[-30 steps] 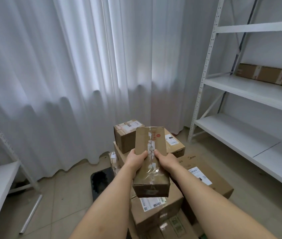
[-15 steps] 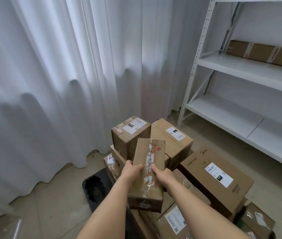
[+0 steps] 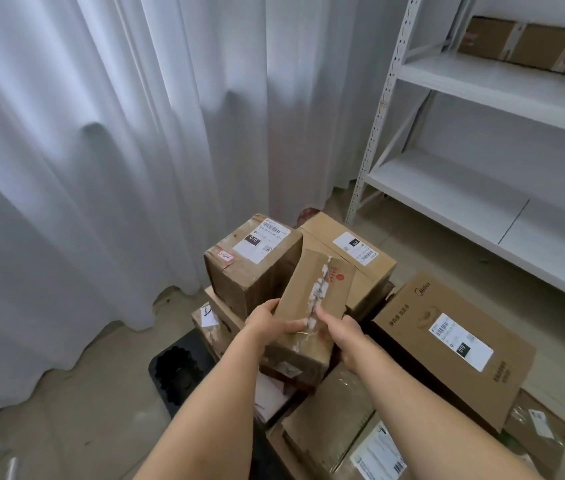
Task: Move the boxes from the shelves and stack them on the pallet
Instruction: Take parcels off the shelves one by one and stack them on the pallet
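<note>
Hands grip the narrow taped box (image 3: pixel 312 306): left hand (image 3: pixel 270 323) and right hand (image 3: pixel 338 332) curl round its sides, above the stack's middle, tilted toward one o'clock. Risk: set askew against the labelled box (image 3: pixel 251 261) at eleven o'clock, it slides off.

From my remote feed: two bare forearms enter from the bottom edge, no sleeves visible up to the frame edge. Left hand (image 3: pixel 267 325) and right hand (image 3: pixel 341 336) both bare: no gloves, rings, watch or wristbands that I can make out. Nails short, unpainted as far as I can tell. No clothing in view.
</note>
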